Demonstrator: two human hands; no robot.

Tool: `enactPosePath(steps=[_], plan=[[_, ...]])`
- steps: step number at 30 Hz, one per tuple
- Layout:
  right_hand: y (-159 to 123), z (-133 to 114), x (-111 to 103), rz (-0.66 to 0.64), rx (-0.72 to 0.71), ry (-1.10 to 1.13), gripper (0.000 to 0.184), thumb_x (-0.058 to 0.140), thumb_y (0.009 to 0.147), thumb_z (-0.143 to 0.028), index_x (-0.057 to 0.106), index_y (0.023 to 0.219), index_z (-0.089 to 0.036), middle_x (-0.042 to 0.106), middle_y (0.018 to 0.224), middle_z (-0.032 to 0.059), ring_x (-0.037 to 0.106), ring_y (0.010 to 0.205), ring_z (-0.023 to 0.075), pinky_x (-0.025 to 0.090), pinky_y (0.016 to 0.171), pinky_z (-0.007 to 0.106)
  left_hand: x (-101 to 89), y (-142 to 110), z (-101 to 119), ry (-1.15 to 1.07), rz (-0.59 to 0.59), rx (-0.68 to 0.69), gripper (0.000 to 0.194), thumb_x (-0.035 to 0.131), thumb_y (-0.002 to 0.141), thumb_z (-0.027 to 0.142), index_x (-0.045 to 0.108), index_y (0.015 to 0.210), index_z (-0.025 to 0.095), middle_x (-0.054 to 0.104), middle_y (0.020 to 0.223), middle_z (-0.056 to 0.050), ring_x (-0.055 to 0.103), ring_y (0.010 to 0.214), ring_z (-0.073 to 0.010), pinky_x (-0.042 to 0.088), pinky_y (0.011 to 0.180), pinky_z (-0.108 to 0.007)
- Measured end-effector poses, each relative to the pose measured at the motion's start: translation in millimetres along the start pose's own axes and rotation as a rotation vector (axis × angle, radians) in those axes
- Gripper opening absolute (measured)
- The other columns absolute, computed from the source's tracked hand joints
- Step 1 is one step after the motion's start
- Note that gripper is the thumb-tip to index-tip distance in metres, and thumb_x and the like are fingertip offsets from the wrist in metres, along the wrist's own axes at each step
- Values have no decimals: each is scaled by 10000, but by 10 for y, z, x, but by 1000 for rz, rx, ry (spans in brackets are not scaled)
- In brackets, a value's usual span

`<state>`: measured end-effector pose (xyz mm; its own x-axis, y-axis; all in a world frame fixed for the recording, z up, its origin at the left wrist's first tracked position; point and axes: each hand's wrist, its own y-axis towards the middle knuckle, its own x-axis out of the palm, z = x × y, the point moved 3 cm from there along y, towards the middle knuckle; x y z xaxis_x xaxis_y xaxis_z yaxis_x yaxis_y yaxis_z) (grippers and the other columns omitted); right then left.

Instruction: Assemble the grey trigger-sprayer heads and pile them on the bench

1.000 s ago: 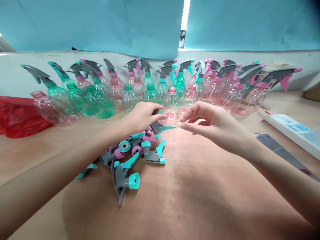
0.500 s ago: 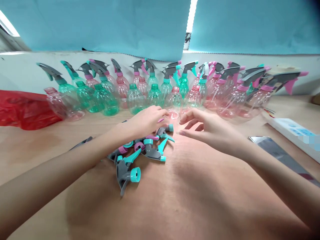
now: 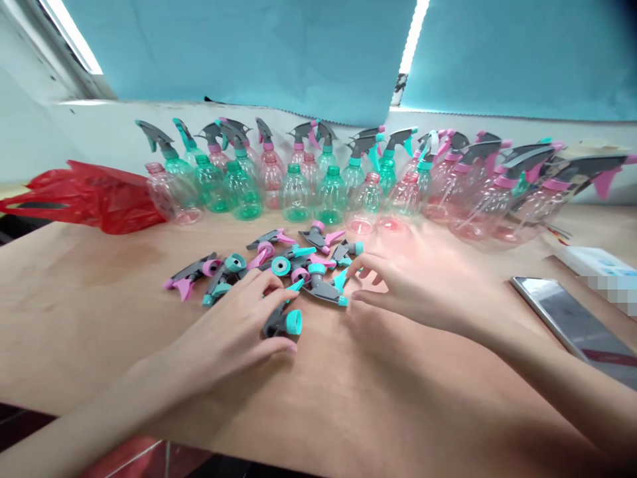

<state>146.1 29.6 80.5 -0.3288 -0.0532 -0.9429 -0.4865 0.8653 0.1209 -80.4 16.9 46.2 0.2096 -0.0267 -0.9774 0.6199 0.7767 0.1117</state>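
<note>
My left hand (image 3: 233, 318) reaches over the nearest grey spray head (image 3: 277, 322) with a teal collar. Its thumb and fingers are apart on either side of that spray head, and part of it is hidden behind the fingers. My right hand (image 3: 403, 289) is held with curved, parted fingers beside the teal trigger of another grey spray head (image 3: 324, 288). Nothing shows inside the right hand. Around both hands lies a loose pile of spray heads with pink or teal parts, such as a pink-trimmed one (image 3: 192, 273) at the left.
Behind the pile stand uncapped green bottles (image 3: 296, 192) and pink bottles (image 3: 365, 202). Several bottles with spray heads fitted (image 3: 482, 199) line the wall. A red plastic bag (image 3: 107, 199) lies left; a phone (image 3: 557, 312) and a white power strip (image 3: 602, 265) lie right.
My left hand has moved from above the back of the pile down to the nearest spray head. My right hand has come closer to the pile's right side. The view has swung left.
</note>
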Motion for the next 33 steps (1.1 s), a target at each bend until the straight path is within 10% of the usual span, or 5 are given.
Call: enactPosePath(steps=[4, 15, 22, 33], plan=[[-61, -115, 13, -49, -99, 28, 121, 610, 791, -247, 617, 910, -230, 671, 805, 47, 618, 701, 192, 434, 514, 272, 150, -45, 72, -5, 113, 31, 174, 637, 801, 338, 624, 941, 235, 570, 1051, -49, 493, 1022, -266, 359, 858, -415], [-255, -186, -93, -57, -164, 248, 129, 525, 874, -352, 613, 843, -263, 633, 725, -73, 550, 630, 68, 389, 554, 194, 173, 111, 461, -298, 578, 267, 294, 613, 842, 225, 499, 1111, 200, 634, 987, -40, 547, 949, -203, 317, 904, -381], [-252, -165, -68, -66, -118, 168, 26, 556, 823, -228, 531, 824, -231, 488, 577, -87, 436, 486, 59, 262, 424, 187, 287, 259, 516, -354, 595, 403, 215, 534, 901, 298, 508, 1049, 142, 607, 902, -51, 519, 896, -191, 318, 853, -358], [-136, -77, 179, -295, -32, 682, 217, 578, 732, -124, 430, 853, -227, 464, 579, -110, 417, 512, 54, 294, 444, 152, 412, 290, 428, -466, 446, 397, 230, 442, 944, 341, 534, 979, 134, 605, 881, -64, 492, 908, -202, 311, 857, -373]])
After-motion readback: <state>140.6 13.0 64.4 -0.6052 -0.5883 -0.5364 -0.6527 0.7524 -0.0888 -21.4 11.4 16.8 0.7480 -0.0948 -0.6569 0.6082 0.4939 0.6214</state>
